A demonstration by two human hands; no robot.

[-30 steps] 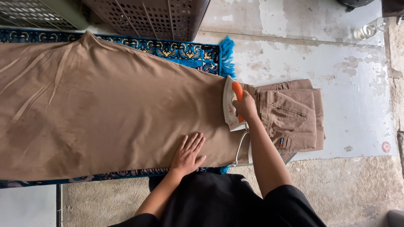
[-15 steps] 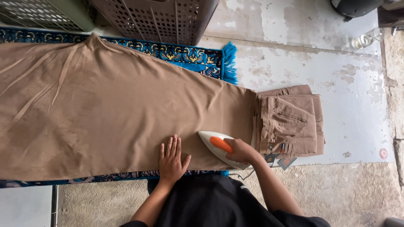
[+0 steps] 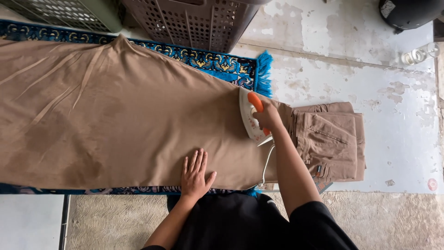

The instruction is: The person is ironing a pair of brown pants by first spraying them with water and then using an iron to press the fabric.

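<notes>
1. If the iron (image 3: 252, 121) sits too long on one spot, I'd guess the cloth (image 3: 120, 120) could scorch or go shiny there; it's lying flat on the brown fabric near the narrow end, w/ the folded waist part of the trousers (image 3: 330, 141) just beside it
2. Since the left hand (image 3: 195, 173) lies flat on the cloth near the iron, a sweep toward the near edge could bring the hot plate onto the fingers – prob the main risk here
3. Cord (image 3: 267, 162) hangs from the iron's rear down past the right forearm to the cloth's near edge; it could snag on the arm or drag across the fabric & pull a new crease in
4. Faint creases fan out toward the far left of the cloth; pressing over one w/o smoothing it first would likely set it in
5. Cloth rests on a blue patterned rug (image 3: 217, 62) on the floor, a slatted basket (image 3: 199, 21) beyond it; if the rug shifts, the fabric goes w/ it
6. Right hand (image 3: 267, 115): fingers curled tight round the orange handle, clamped on the iron
7. Left hand: fully open, fingers spread a little, palm down on the cloth, holding nothing, just pinning it; hands are apart, not touching
</notes>
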